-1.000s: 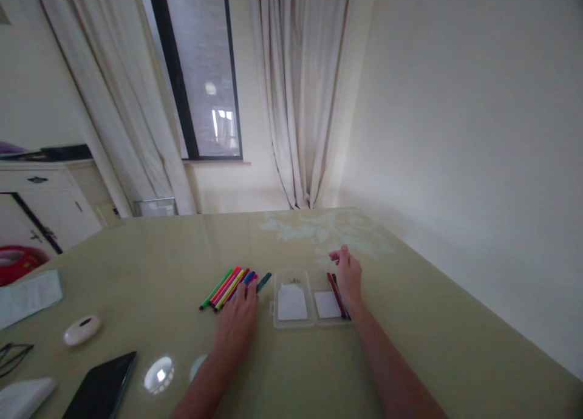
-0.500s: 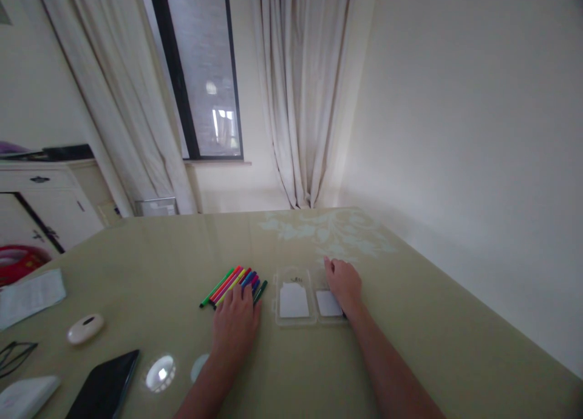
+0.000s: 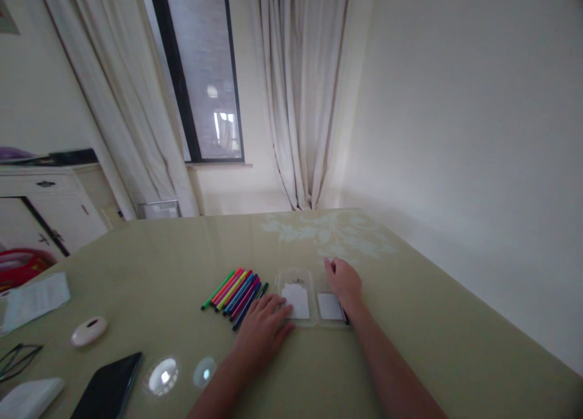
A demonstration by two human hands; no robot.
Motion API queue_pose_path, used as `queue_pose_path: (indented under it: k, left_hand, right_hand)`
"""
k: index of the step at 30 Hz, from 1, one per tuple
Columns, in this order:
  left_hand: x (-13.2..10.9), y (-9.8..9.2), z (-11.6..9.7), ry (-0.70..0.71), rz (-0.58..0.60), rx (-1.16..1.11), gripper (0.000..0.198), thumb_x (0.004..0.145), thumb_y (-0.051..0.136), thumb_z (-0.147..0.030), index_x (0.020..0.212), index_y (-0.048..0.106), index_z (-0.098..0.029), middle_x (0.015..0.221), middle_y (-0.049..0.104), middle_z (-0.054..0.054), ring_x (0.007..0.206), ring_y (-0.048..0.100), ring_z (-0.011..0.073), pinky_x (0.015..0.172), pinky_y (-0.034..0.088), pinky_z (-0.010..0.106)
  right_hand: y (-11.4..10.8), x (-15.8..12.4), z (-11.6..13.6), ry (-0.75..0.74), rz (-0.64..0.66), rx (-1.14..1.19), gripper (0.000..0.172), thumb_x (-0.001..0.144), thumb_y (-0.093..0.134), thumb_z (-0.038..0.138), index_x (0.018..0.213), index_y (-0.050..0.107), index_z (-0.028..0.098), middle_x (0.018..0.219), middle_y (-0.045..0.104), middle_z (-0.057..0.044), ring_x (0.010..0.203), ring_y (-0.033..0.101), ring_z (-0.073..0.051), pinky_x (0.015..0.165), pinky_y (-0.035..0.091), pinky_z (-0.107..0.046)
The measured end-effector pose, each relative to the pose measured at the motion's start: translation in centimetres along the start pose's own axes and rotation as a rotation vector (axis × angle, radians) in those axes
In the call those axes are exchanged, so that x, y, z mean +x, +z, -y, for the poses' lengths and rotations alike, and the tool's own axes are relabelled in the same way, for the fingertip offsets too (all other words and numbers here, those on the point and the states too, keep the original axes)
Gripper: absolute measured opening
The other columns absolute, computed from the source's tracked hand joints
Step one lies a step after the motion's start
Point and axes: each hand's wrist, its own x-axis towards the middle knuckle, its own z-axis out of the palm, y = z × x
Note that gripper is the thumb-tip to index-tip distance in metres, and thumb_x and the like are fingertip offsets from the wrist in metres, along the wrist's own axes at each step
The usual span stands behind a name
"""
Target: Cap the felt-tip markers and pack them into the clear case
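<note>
Several coloured felt pens (image 3: 234,290) lie side by side on the green table (image 3: 410,334). Just right of them an open clear plastic case (image 3: 303,279) lies flat, with a white label in each half. My left hand (image 3: 266,328) rests flat, fingers spread, between the pens and the case, its fingertips on the case's left half. My right hand (image 3: 344,282) lies palm down over the right half, fingers curled loosely. A dark pen end (image 3: 345,316) pokes out below that hand. Whether the right hand grips anything is hidden.
At the left lie a dark phone (image 3: 107,391), a white oval object (image 3: 88,331), glasses (image 3: 16,358), a white device (image 3: 25,398) and a folded paper (image 3: 36,297). A wall runs along the table's right side. Curtains and a window stand behind.
My left hand has come off the pens and slid right to the case's left half. My right hand has lowered onto the right half, covering the red and dark pens there.
</note>
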Motion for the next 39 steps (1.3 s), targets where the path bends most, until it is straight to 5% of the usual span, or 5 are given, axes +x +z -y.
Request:
queue_pose_path:
  k: [9, 16, 25, 31, 39]
  left_hand:
    - [0.2, -0.1, 0.0, -0.015, 0.024, -0.039, 0.034, 0.098, 0.065, -0.033, 0.132, 0.069, -0.031, 0.138, 0.068, 0.006, 0.131, 0.056, 0.0288, 0.111, 0.047, 0.050]
    - [0.2, 0.1, -0.1, -0.016, -0.025, -0.088, 0.037, 0.104, 0.051, -0.040, 0.133, 0.068, -0.025, 0.135, 0.070, 0.009, 0.129, 0.059, 0.0293, 0.110, 0.048, 0.050]
    - [0.3, -1.8, -2.3, -0.053, -0.058, -0.426, 0.040, 0.107, 0.040, -0.044, 0.129, 0.066, -0.022, 0.111, 0.076, 0.009, 0.105, 0.067, 0.0246, 0.095, 0.053, 0.038]
    - [0.8, -1.8, -2.2, -0.148, -0.019, -0.509, 0.036, 0.108, 0.039, -0.044, 0.104, 0.066, -0.021, 0.097, 0.073, 0.007, 0.090, 0.066, 0.0220, 0.082, 0.050, 0.033]
    - [0.7, -1.0, -3.3, -0.187, 0.043, -0.486, 0.034, 0.109, 0.034, -0.040, 0.112, 0.062, -0.021, 0.107, 0.072, 0.009, 0.097, 0.067, 0.0235, 0.085, 0.050, 0.035]
  right_hand:
    - [-2.1, 0.9, 0.8, -0.083, 0.059, 0.547, 0.068, 0.092, 0.041, 0.079, 0.051, 0.034, 0.025, 0.050, 0.037, 0.003, 0.051, 0.036, -0.014, 0.053, 0.023, -0.029]
    - [-4.6, 0.9, 2.2, 0.106, -0.030, 1.162, 0.072, 0.090, 0.035, 0.088, 0.052, 0.027, 0.027, 0.050, 0.022, 0.008, 0.044, 0.020, -0.010, 0.043, 0.016, -0.027]
    - [-1.4, -7.4, 11.1, 0.043, -0.024, 1.248, 0.068, 0.098, 0.034, 0.078, 0.054, 0.033, 0.026, 0.050, 0.027, 0.006, 0.046, 0.027, -0.011, 0.045, 0.023, -0.028]
    - [-0.1, -6.0, 9.8, 0.111, -0.033, 1.171, 0.067, 0.092, 0.044, 0.081, 0.055, 0.037, 0.025, 0.051, 0.034, 0.006, 0.049, 0.033, -0.012, 0.047, 0.027, -0.028]
    - [1.4, -5.3, 9.4, 0.236, -0.053, 1.272, 0.069, 0.090, 0.044, 0.084, 0.053, 0.033, 0.026, 0.048, 0.029, 0.007, 0.045, 0.028, -0.011, 0.043, 0.024, -0.027]
